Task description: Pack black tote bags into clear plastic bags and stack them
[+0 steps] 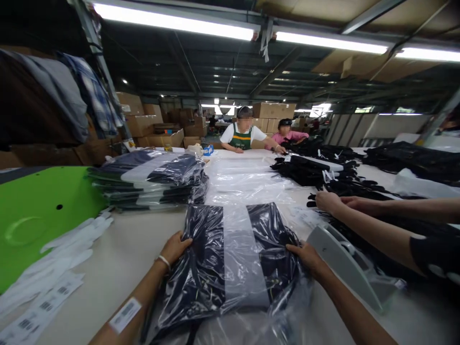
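A folded dark garment in a clear plastic bag [241,254] lies in front of me, with a pale strip down its middle. My left hand [175,248] grips the bag's left edge, thumb on top. At the right edge, my right hand [308,255] pinches the bag in the same way. A white band circles my left wrist, and a barcode sticker [125,315] is stuck on that forearm. The fingers under the bag are hidden. Beyond the left hand is a stack of bagged dark garments [154,179].
Clear plastic bags [247,179] lie mid-table. At left are a green board [46,215] and strips of barcode labels [43,306]. A tilted translucent panel [347,263] stands at right. A co-worker's hands [332,202] handle black garments [312,170]; two people work across the table.
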Tool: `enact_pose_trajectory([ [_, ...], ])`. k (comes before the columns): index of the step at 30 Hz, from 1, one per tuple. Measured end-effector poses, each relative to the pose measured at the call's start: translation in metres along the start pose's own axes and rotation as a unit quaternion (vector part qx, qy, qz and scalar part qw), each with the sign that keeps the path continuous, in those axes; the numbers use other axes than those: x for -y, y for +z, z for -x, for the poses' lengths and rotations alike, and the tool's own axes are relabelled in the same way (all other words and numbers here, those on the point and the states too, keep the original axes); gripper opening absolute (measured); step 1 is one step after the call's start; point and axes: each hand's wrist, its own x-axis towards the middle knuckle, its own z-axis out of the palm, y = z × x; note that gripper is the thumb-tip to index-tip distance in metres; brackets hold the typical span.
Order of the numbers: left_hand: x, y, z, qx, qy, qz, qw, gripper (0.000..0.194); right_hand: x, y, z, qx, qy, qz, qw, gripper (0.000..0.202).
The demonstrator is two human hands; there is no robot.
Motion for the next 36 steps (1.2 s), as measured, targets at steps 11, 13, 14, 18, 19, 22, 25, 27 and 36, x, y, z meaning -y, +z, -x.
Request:
enact_pose_trajectory([
  [11,-0.066,0.017,0.003,-0.128,0.205,-0.333,0.911,0.064,0.068,0.048,-0.032,-0.123,-0.263,0.406,0.866,0.074],
  [13,-0.081,0.036,-0.013,-0.114,0.222,-0.351,0.902,0.064,0.085,0.086,-0.038,-0.112,-0.265,0.403,0.869,0.072],
  [14,-0.084,0.044,-0.023,-0.104,0.218,-0.357,0.902,0.065,0.088,0.101,-0.045,-0.108,-0.257,0.403,0.872,0.072],
  [18,-0.061,0.056,-0.065,-0.069,0.153,-0.368,0.915,0.072,0.061,0.119,-0.081,-0.102,-0.205,0.404,0.886,0.075],
  [19,-0.051,0.056,-0.074,-0.066,0.134,-0.366,0.918,0.075,0.049,0.116,-0.089,-0.098,-0.197,0.410,0.885,0.075],
  [22,-0.029,0.054,-0.091,-0.064,0.098,-0.359,0.926,0.082,0.019,0.104,-0.104,-0.099,-0.194,0.443,0.870,0.074],
  [25,-0.018,0.056,-0.097,-0.063,0.100,-0.357,0.927,0.085,0.010,0.101,-0.105,-0.112,-0.190,0.500,0.838,0.072],
  [27,-0.012,0.061,-0.100,-0.069,0.107,-0.364,0.923,0.085,0.010,0.103,-0.104,-0.109,-0.185,0.534,0.818,0.072],
  [36,-0.016,0.066,-0.109,-0.071,0.100,-0.407,0.905,0.082,0.024,0.110,-0.107,-0.096,-0.158,0.533,0.826,0.076],
])
